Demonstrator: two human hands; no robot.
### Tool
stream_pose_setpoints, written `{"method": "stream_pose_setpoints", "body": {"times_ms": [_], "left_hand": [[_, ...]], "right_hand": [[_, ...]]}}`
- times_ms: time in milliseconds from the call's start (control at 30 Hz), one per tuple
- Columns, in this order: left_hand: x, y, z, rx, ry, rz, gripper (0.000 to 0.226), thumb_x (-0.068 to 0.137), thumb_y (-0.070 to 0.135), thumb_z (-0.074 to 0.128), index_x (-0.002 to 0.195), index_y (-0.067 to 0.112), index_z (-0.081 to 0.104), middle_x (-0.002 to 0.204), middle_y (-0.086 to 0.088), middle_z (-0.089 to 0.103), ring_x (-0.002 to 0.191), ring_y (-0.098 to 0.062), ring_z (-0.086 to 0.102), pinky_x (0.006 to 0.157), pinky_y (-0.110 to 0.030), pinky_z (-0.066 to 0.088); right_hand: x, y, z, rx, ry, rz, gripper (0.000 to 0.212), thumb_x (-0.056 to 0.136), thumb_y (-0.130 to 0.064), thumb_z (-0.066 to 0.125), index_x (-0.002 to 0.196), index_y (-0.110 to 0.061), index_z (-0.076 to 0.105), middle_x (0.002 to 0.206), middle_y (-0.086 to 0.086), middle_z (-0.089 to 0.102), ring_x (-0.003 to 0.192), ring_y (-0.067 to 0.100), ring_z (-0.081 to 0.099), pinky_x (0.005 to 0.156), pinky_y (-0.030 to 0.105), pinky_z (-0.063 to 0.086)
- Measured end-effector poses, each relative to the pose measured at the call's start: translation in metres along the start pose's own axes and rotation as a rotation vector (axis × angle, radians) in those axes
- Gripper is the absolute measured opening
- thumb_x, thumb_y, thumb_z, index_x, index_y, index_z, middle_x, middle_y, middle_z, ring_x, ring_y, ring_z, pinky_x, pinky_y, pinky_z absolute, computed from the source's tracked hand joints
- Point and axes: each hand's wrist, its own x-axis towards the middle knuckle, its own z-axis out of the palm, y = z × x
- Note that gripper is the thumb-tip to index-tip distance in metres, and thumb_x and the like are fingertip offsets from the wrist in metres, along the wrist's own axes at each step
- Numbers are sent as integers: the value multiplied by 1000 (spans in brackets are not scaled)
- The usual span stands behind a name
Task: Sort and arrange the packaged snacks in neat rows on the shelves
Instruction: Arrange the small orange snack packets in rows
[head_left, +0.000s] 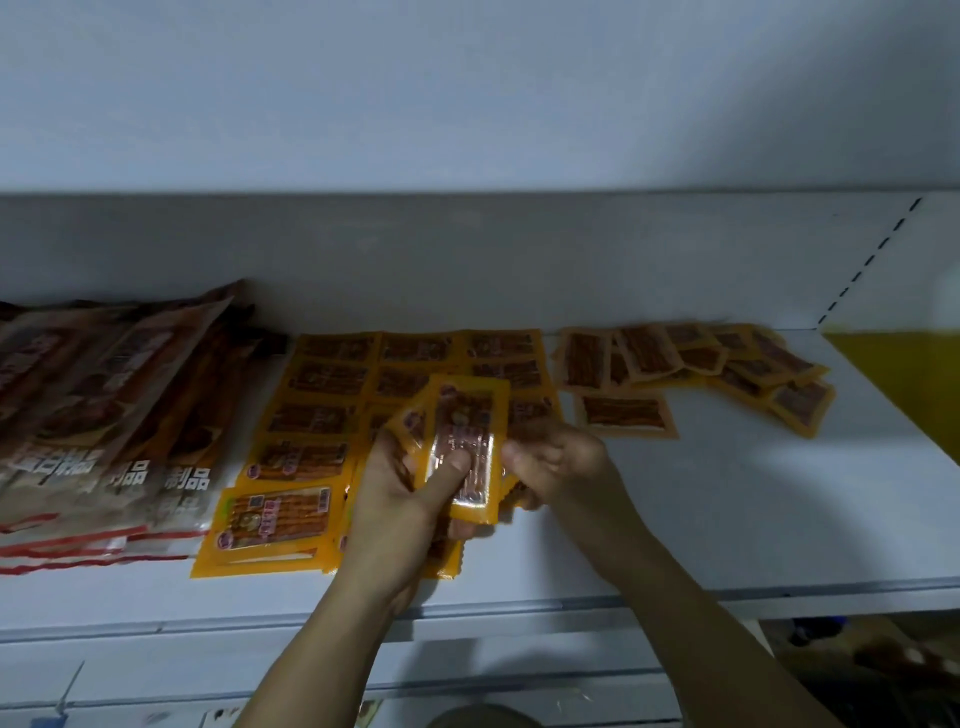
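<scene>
While left hand (415, 483) grips glossy yellow packets (465, 441), right hand (556, 462) seemingly pinches them, white shelf (727, 519)

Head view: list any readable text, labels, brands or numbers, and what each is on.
"制品" on the front of the large brown snack bags at the left, repeated across several bags; the characters before it are cut off or blurred.
Front yellow packet in the laid rows: red label, round logo and barcode, all too blurred to read.
Packets held in the left hand and right hand: print washed out by glare.
Loose packets at the right: too small to read.
</scene>
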Motion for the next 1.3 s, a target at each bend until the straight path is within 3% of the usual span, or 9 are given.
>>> {"method": "stream_pose_setpoints", "body": {"times_ms": [100,300,500,600,833,1000,1100,1167,1300], "left_hand": [[-1,2,-1,98,3,70,37,90,18,74,123,14,58,89,-8,77,62,-20,71,52,-30,56],[1,1,-21,53,132,34,12,101,19,60,111,20,66,95,1,79,88,-18,76,76,-34,58],[-3,1,-31,-16,179,23,21,102,21,59,121,17,66,103,-2,79,95,-20,76,85,-41,58],[-7,0,-31,-30,169,21,21,103,20,58,121,17,66,104,-3,78,96,-21,76,86,-42,57],[-18,1,-34,-18,117,9,16,101,25,58,112,20,69,99,-4,79,93,-24,76,81,-41,60],[-22,5,-45,138,-31,14,25,89,34,65,108,20,72,96,0,80,84,-18,77,68,-28,60],[-17,7,-45,273,-188,19,23,84,31,70,102,16,76,90,-1,80,78,-17,76,63,-23,57],[-13,6,-39,370,-288,37,21,84,32,73,97,16,78,88,-2,79,79,-19,76,66,-27,58],[-5,-6,-28,548,-309,127,7,90,33,78,93,27,78,81,1,74,77,-18,72,71,-43,60]], "right_hand": [[0,-3,7,47,43,19,15,90,-19,70,96,-5,69,75,4,74,61,13,68,57,28,53],[1,0,-19,41,213,56,21,102,-15,56,106,-33,67,103,-1,75,97,22,72,83,45,59],[33,-1,-52,-731,-57,-60,18,102,-18,58,115,-23,69,112,-11,62,101,5,53,80,-2,31],[43,-3,-42,-828,-275,-49,15,101,-19,59,106,-28,69,98,-14,59,94,7,55,73,4,36],[54,23,-28,-1039,-92,-203,11,94,-23,68,104,-20,71,105,-3,65,106,22,58,92,38,48],[31,25,-16,-685,219,-333,16,91,-28,72,105,-21,68,103,-14,59,94,8,55,82,20,42],[5,-4,-4,-126,-62,-7,19,92,-34,58,101,-20,67,78,-8,68,66,8,61,60,20,46],[-12,-11,-4,-114,-214,31,15,93,-26,63,106,-20,67,76,-2,71,60,13,64,53,25,48],[-38,-7,-15,-160,-81,44,15,94,-11,72,108,-14,70,85,4,75,62,23,71,55,34,55]]}}
